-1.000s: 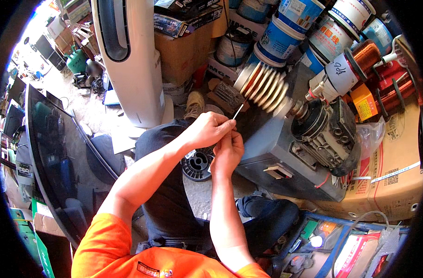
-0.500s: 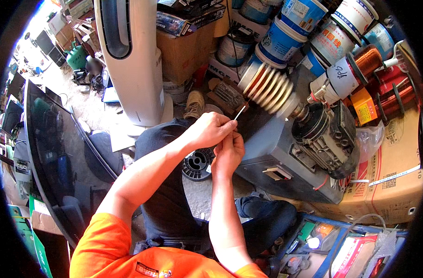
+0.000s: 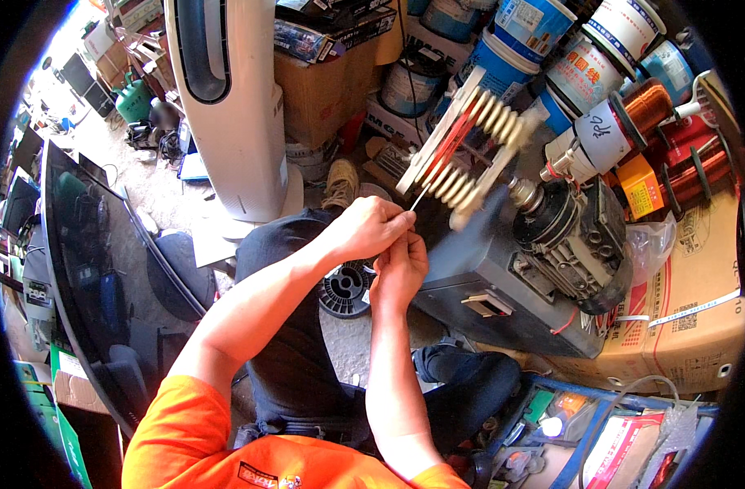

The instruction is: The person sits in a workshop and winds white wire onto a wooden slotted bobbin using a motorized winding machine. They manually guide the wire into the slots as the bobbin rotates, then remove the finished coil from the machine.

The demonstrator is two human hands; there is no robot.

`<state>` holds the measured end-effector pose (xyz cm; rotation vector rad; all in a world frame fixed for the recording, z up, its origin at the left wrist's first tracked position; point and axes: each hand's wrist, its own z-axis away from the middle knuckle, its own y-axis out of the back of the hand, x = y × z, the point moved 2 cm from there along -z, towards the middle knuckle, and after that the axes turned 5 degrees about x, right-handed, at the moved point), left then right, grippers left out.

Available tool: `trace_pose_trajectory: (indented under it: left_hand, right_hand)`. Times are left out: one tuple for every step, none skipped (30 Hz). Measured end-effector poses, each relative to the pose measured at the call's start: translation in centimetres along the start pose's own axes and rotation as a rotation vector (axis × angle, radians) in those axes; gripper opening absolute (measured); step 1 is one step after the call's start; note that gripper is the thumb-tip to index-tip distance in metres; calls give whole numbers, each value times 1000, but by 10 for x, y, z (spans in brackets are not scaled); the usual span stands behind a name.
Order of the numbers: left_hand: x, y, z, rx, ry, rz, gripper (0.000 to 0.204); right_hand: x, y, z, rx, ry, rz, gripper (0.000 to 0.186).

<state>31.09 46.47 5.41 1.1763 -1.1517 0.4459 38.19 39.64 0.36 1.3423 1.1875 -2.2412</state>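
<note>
My left hand is closed, its fingertips pinching a thin pale strand, like a narrow tube or wire. Just below it my right hand is also closed, its fingers pressed against the left fingertips at the lower end of the strand. From my fingers the strand runs up to a coil winding former with rows of cream-coloured rounded ribs and a red strip between pale end bars. The former sits on the shaft of a dark electric motor, and its ribs look slightly blurred.
The motor is mounted on a grey metal box. A black spool is on the floor between my legs. Copper wire reels and blue-and-white buckets are stacked behind. A tall white appliance and a dark screen panel stand left.
The winding former has turned on its shaft, now showing its end bars and red strip from another side. My hands stay almost in place, with the strand still between them.
</note>
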Motion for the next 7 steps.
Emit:
trace_pose_trajectory:
  left_hand:
    - [-1, 0, -1, 1, -4, -3, 40]
    - [-1, 0, -1, 3, -9, -5, 40]
    - [-1, 0, -1, 1, -5, -3, 40]
    - [-2, -1, -1, 0, -2, 0, 41]
    - [-2, -1, -1, -1, 2, 2, 41]
    - [-1, -1, -1, -4, 13, -13, 41]
    - [1, 1, 0, -8, 23, -28, 41]
  right_hand:
    - [0, 0, 0, 2, 6, -1, 22]
    - [1, 0, 0, 2, 3, 0, 22]
    - [2, 2, -1, 2, 1, 0, 21]
    - [3, 3, -2, 1, -2, 1, 21]
    - [4, 3, -2, 0, -6, 1, 21]
    - [4, 3, -2, -1, -10, 0, 21]
    - [4, 3, -2, -2, -14, 0, 20]
